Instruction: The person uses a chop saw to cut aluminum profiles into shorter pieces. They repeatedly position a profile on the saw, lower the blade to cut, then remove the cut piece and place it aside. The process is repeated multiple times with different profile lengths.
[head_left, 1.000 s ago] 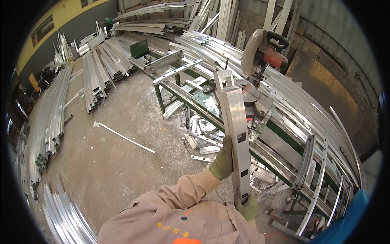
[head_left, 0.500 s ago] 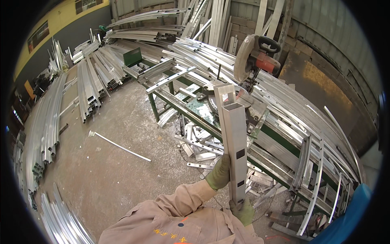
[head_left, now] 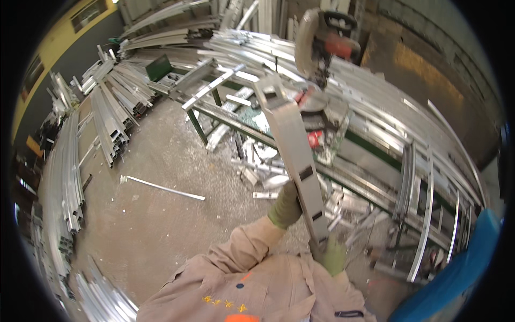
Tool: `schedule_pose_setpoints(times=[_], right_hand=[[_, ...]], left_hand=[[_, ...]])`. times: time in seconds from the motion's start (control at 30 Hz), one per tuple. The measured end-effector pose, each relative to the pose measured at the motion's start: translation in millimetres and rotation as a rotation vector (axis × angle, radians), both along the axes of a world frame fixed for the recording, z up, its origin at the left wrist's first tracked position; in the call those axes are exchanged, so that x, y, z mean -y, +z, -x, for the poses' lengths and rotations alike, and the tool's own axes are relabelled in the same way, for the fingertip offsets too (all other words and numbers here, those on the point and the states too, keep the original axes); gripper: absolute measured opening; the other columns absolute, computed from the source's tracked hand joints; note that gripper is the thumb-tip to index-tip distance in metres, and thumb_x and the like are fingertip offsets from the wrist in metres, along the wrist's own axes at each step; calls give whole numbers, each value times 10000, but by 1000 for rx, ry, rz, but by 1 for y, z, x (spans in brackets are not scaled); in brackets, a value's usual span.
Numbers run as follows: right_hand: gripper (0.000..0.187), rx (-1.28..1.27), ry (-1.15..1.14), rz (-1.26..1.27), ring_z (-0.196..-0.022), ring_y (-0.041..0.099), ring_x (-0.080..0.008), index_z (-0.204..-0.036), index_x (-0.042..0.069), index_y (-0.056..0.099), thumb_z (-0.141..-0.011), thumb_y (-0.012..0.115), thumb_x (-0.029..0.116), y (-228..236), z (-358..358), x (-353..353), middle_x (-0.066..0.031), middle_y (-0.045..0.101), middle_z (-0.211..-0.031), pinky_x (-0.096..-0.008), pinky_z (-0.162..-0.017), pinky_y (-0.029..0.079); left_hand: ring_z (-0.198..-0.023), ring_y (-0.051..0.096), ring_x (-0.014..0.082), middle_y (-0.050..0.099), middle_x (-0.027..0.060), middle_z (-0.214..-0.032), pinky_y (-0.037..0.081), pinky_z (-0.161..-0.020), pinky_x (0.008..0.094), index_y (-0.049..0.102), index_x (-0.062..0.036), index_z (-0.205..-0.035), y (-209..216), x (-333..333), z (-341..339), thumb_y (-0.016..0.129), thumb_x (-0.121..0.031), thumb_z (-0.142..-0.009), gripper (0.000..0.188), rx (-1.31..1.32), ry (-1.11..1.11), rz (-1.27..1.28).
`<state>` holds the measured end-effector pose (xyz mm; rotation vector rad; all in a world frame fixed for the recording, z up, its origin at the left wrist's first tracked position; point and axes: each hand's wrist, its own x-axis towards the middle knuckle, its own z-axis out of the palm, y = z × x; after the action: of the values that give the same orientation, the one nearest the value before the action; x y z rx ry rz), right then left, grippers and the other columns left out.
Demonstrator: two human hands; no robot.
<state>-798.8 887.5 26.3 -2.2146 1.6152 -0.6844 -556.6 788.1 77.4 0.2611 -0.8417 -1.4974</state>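
Observation:
I hold a pair of long aluminium profiles in front of me, lying against each other and tilted, with the upper end leaning left. The near one has dark rectangular cut-outs along its face. My left hand, in a green glove, is closed around their left edge at mid-length. At their lower end is my right hand, also gloved in green and smeared by motion; its fingers are partly hidden behind the metal. Beyond the profiles' upper part stands a cut-off saw with its head raised above a green-framed bench.
Offcuts lie heaped under the bench. Long stacked profiles extend behind it, with more bundles on the left floor. A thin strip lies on the concrete. Something blue stands close at my right.
The profiles have gone from nearly upright to tilted, their top swinging left. My right hand has risen slightly with their lower end. The view has shifted a little.

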Motion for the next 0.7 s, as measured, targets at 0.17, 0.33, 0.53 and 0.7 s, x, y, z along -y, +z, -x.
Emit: schedule_pose_setpoints(times=[0.17, 0.33, 0.53, 0.7], right_hand=[[664, -29, -56, -52, -875, 812, -492, -1472, 74, 681, -956, 936, 405, 8, -7, -2, -237, 843, -1029, -604, -759, 632], [728, -27, -53, -113, -918, 834, -472, -1523, 101, 643, -948, 928, 446, 11, -12, 1, -225, 860, -1124, -603, -785, 642], [707, -31, -39, -184, -952, 840, -463, -1518, 120, 647, -954, 916, 450, 21, -13, 1, -209, 865, -1176, -592, -800, 644], [713, -63, -39, -166, -938, 839, -469, -1512, 111, 646, -943, 933, 431, 25, -16, 0, -214, 863, -1165, -590, -802, 652]], left_hand=[[-800, 484, 143, 437, -87, -889, 447, -788, 382, 612, -178, -1007, 15, -1, 0, 682, -1082, -800, 929, -96, 80, -154], [-780, 502, 163, 461, -69, -886, 486, -767, 403, 607, -182, -1022, 32, 3, -7, 597, -1152, -764, 1004, -53, 111, -172], [-766, 495, 157, 452, -79, -874, 475, -753, 390, 593, -196, -1012, 32, 3, -10, 586, -1142, -797, 971, -64, 118, -196], [-736, 466, 128, 428, -95, -860, 453, -738, 376, 584, -192, -1129, 34, 1, -9, 595, -1139, -792, 1005, -54, 140, -225]])
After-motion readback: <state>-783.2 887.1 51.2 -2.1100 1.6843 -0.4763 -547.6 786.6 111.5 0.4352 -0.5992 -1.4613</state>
